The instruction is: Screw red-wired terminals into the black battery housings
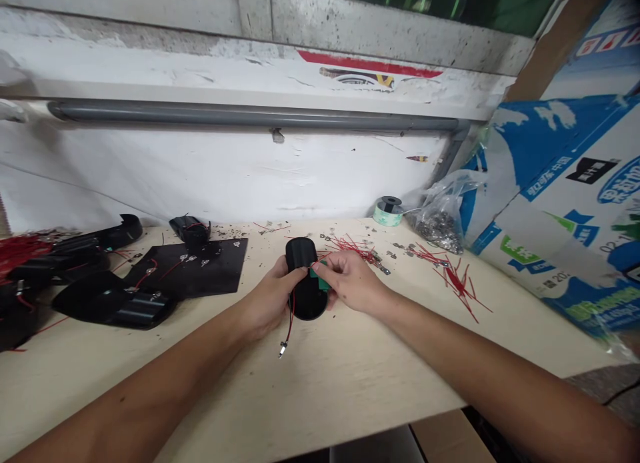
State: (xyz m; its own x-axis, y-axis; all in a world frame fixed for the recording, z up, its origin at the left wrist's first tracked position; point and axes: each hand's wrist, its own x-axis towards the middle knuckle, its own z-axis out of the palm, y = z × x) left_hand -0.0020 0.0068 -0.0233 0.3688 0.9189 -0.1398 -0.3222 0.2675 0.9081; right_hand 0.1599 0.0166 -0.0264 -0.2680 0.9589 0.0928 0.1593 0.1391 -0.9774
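Left hand (267,300) fingers clamped round black oval plastic housing (304,293) over mid-surface (210,396), right hand (350,281) fingers pinched on green part (320,281) at its edge; work square-on, red lead (291,320) clear of the pinch.

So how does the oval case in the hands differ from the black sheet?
The oval case is rounded and bulky, the black sheet thin and angular. The left hand holds up the case; the sheet lies flat. A red wire dangles from the case; short wires lie on the sheet. Both are black.
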